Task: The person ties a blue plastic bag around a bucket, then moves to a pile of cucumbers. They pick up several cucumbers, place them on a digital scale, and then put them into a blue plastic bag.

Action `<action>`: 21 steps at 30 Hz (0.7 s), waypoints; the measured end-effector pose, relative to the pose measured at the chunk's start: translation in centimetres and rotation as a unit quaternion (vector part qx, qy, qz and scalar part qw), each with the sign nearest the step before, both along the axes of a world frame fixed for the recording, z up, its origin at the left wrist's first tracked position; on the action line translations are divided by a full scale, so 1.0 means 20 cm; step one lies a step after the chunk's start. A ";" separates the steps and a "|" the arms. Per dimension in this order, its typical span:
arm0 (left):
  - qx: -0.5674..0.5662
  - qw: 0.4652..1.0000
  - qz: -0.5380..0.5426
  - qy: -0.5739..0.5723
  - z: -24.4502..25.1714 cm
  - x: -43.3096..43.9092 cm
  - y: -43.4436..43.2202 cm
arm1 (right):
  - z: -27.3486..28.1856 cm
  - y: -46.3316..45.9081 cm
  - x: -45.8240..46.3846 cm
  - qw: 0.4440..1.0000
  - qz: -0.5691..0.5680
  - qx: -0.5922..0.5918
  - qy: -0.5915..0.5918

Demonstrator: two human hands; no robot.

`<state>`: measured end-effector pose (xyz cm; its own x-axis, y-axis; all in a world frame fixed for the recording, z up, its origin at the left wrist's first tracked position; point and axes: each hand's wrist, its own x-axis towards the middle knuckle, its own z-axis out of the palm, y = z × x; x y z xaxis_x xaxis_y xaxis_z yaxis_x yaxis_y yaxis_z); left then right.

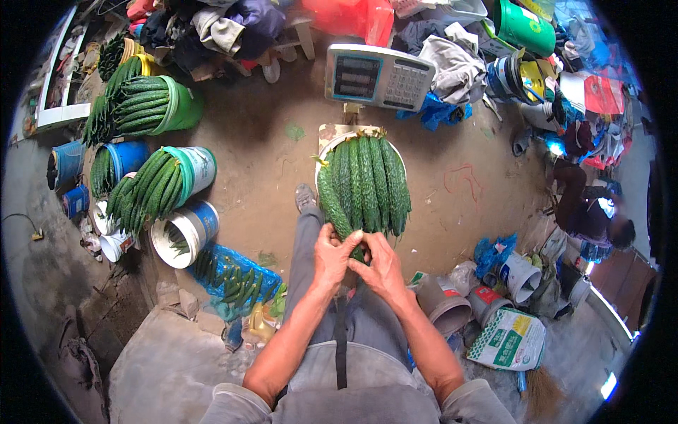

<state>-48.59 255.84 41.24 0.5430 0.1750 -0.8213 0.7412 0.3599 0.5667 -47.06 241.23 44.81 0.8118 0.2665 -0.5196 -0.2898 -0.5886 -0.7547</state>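
Long bumpy cucumbers (365, 180) stand packed side by side in a round white bucket (406, 164), whose rim shows around them. Behind it rises the display and keypad of an electronic scale (378, 77). One cucumber (333, 204) at the left side of the bundle has its lower end between my hands. My left hand (333, 257) pinches that end with thumb and fingers. From the right, my right hand (379, 262) touches the same end, thumb and fingers around the tip; whether it grips firmly is hard to tell.
Buckets of cucumbers (198, 169) lie tilted at the left, near small cucumbers on a blue plastic sheet (273, 275). Grey buckets (442, 302) and a white printed sack (508, 339) are at the lower right. Another person (588, 212) is at the far right.
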 end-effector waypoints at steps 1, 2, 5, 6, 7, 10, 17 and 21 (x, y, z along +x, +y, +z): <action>-0.006 1.000 -0.002 -0.003 0.02 0.01 -0.03 | 0.01 0.00 -0.01 1.000 -0.012 -0.010 -0.012; -0.010 1.000 -0.005 -0.012 0.03 0.03 -0.04 | 0.01 -0.01 0.00 0.999 -0.025 -0.019 -0.027; -0.027 0.999 0.018 -0.027 0.03 0.07 -0.04 | -0.05 -0.08 0.03 0.994 -0.092 -0.029 -0.050; -0.040 0.999 0.002 -0.028 0.02 0.08 -0.03 | -0.08 -0.12 0.04 0.992 -0.102 -0.045 -0.055; -0.047 0.999 -0.012 -0.019 0.00 0.08 -0.01 | -0.11 -0.16 0.04 0.990 -0.112 -0.074 -0.040; 0.006 0.998 -0.049 -0.029 -0.10 0.10 0.00 | -0.23 -0.29 0.07 0.989 -0.124 -0.072 -0.039; 0.058 0.995 -0.070 -0.046 -0.25 0.12 -0.01 | -0.40 -0.39 0.05 0.977 -0.207 -0.049 0.021; 0.093 0.989 -0.096 -0.062 -0.28 0.12 0.00 | -0.42 -0.40 0.07 0.976 -0.209 -0.045 0.031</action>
<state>-46.15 255.86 35.70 0.6752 0.2005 -0.7099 0.7067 0.0998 0.7004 -45.73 233.19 36.50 0.8061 -0.1309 -0.5771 -0.5625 -0.4726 -0.6785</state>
